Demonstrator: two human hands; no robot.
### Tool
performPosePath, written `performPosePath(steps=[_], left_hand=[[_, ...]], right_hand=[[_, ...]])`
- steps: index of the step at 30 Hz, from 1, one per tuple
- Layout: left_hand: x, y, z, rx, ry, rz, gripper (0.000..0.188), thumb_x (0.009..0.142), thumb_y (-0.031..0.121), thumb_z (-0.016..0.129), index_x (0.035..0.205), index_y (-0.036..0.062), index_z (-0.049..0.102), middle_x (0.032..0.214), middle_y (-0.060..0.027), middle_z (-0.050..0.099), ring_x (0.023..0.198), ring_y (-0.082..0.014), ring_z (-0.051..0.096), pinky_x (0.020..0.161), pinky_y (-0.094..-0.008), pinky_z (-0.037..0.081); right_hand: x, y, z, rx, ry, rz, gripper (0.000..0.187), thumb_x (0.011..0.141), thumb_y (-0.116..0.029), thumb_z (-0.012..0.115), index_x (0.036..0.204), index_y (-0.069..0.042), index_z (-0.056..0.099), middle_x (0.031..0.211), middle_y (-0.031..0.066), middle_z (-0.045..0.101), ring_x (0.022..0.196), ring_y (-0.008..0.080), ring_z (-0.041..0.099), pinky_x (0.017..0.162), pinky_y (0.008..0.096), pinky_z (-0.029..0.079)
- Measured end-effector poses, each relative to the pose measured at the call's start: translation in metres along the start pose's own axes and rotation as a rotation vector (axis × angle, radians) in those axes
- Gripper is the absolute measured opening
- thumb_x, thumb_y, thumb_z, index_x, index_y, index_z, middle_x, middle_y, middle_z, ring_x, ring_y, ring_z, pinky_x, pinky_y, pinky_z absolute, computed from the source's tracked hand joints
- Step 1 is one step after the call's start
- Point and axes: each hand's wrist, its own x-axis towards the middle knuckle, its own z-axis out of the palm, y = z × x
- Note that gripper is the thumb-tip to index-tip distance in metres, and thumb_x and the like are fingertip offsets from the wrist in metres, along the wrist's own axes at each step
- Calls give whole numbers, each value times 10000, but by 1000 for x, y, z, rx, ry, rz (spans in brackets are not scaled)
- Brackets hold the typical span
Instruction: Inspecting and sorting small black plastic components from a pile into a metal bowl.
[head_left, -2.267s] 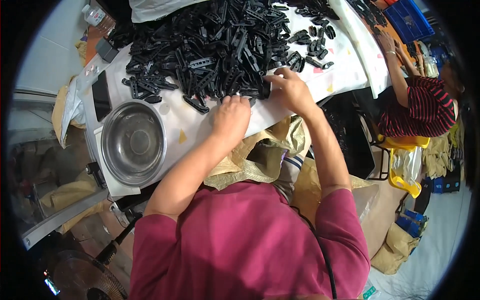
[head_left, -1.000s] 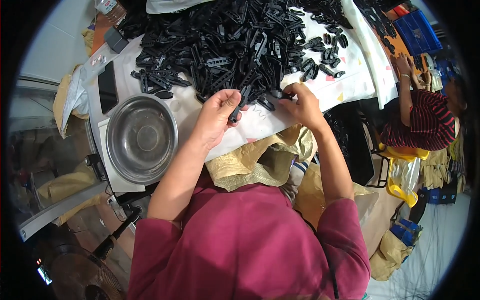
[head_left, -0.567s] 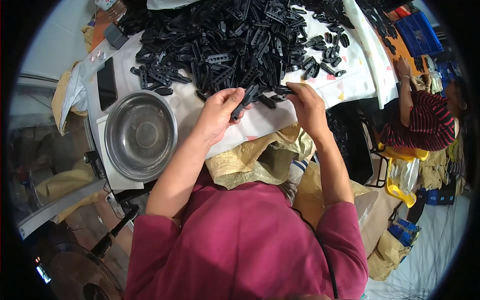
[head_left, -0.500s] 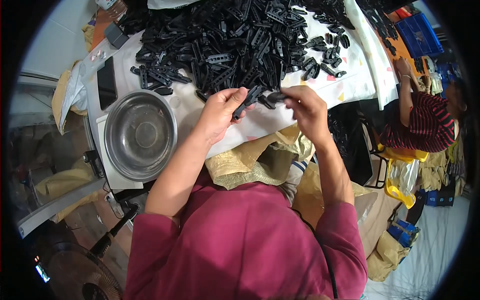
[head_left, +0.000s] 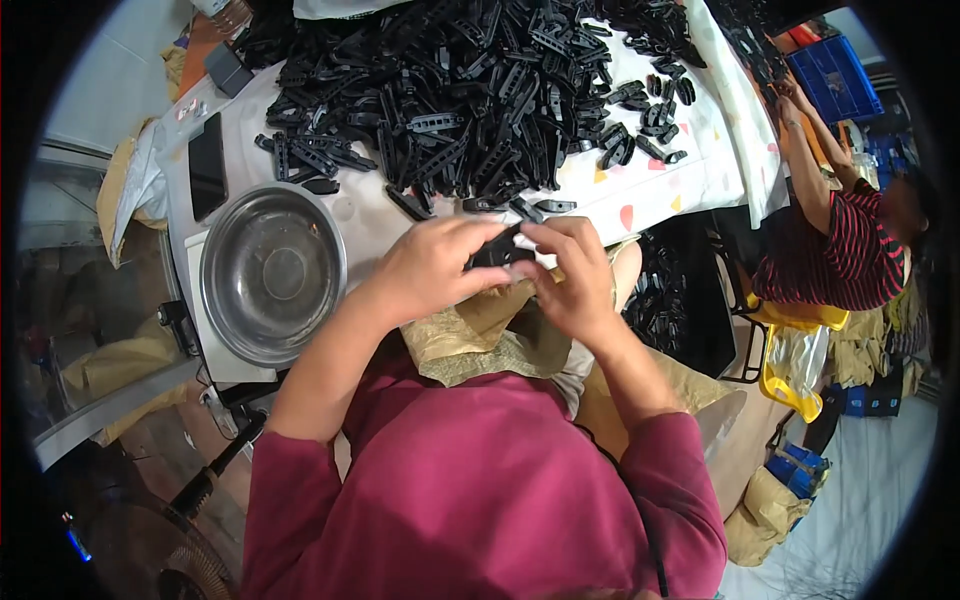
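Observation:
Close in front of my body, my left hand point(head_left: 432, 268) and my right hand point(head_left: 574, 268) meet over the table's near edge. Between them is a black plastic piece point(head_left: 492, 255), largely covered by the fingers; its exact kind cannot be made out. Both hands have their fingers closed around it from opposite sides. Just beyond the fingertips, a few loose black plastic parts point(head_left: 556, 206) lie on the white patterned tablecloth point(head_left: 640, 205). A large heap of similar long, slotted black parts point(head_left: 450, 100) spreads behind them.
On the left stand a steel bowl point(head_left: 275, 275) and a dark phone point(head_left: 207, 168). Brown wrapping paper point(head_left: 450, 345) lies over my lap. To the right are a black bin of parts point(head_left: 680, 300), a yellow-framed chair point(head_left: 790, 375), a person in a striped shirt point(head_left: 840, 240) and a blue crate point(head_left: 835, 78).
My hands have come together and nearer to my body, closing on the black piece. Loose parts now lie beyond them. The other person's arms have stretched farther forward.

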Motion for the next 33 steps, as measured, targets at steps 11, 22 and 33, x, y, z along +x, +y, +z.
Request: performPosePath(steps=[11, 22, 33], left_hand=[[-13, -12, 22, -208, -133, -460, 316, 767, 174, 645, 1043, 55, 550, 926, -146, 609, 870, -289, 601, 724, -326, 481], [57, -32, 48, 603, 140, -436, 236, 723, 282, 674, 902, 129, 663, 858, -74, 624, 765, -274, 599, 653, -348, 476], [41, 18, 19, -1021, 421, -490, 144, 795, -20, 620, 898, 10, 523, 945, -122, 628, 742, -117, 595, 635, -245, 528]], right_hand=[[-4, 31, -8, -146, -213, 195, 291, 709, -97, 695, 963, -23, 573, 880, 117, 571, 734, 264, 590, 604, 322, 490], [-13, 85, -10, -53, 50, 574, 185, 830, -73, 573, 1006, -20, 592, 829, 85, 598, 646, 165, 575, 558, 246, 467], [14, 0, -16, 843, 293, 534, 252, 915, -188, 504, 1029, 35, 527, 662, 109, 577, 506, 159, 560, 441, 244, 465]])
